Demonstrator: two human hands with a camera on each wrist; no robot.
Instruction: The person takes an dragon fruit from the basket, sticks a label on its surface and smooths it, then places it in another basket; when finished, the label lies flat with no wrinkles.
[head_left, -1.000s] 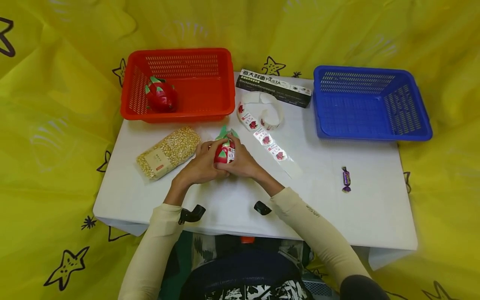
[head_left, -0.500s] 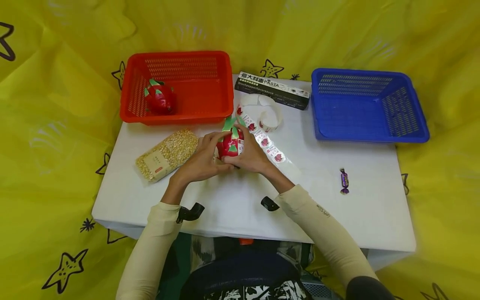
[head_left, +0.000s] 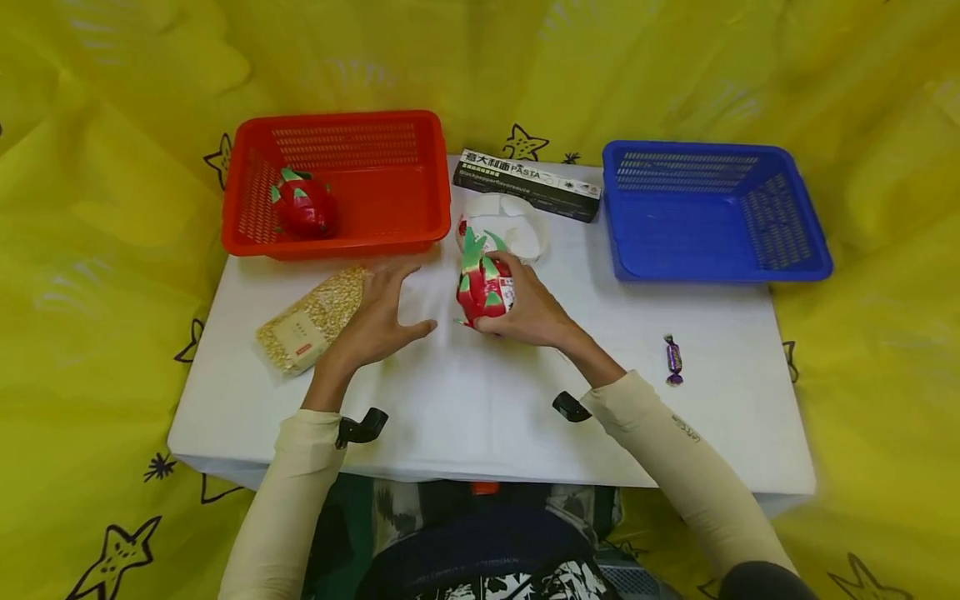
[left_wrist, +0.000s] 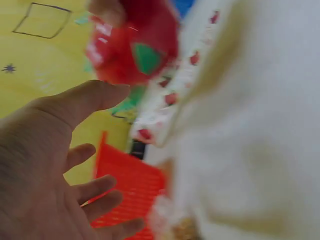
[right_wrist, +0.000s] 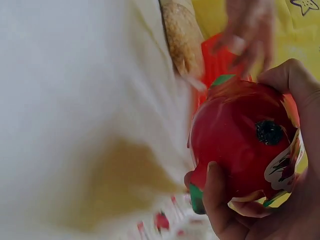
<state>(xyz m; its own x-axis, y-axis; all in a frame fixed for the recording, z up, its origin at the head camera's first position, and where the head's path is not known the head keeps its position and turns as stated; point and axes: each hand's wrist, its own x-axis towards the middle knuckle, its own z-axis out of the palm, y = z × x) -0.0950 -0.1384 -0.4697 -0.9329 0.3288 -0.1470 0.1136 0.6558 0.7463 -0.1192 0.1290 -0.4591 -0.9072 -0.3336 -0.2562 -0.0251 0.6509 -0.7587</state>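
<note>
My right hand [head_left: 534,307] grips a red dragon fruit [head_left: 472,292] with green leaf tips, over the middle of the table. Thumb and fingers wrap its side in the right wrist view, and a white label [right_wrist: 280,171] with a printed fruit picture sits on its skin. To its left, my left hand [head_left: 380,321] is apart from the fruit with fingers spread and nothing in it, beside a bag of yellow corn kernels [head_left: 341,302]. Behind the held fruit lies a strip of stickers [left_wrist: 171,99] with red fruit prints, partly hidden in the head view.
A red basket [head_left: 375,247] at the back left holds another dragon fruit [head_left: 306,208]. Toward the back middle lies a black pasta box [head_left: 525,185]. At the back right stands a blue basket [head_left: 720,275]. A purple wrapped candy [head_left: 673,360] lies on the right side.
Both hands were around the dragon fruit; the left has let go and moved left, its fingers spreading. My right hand has carried the fruit slightly to the right.
</note>
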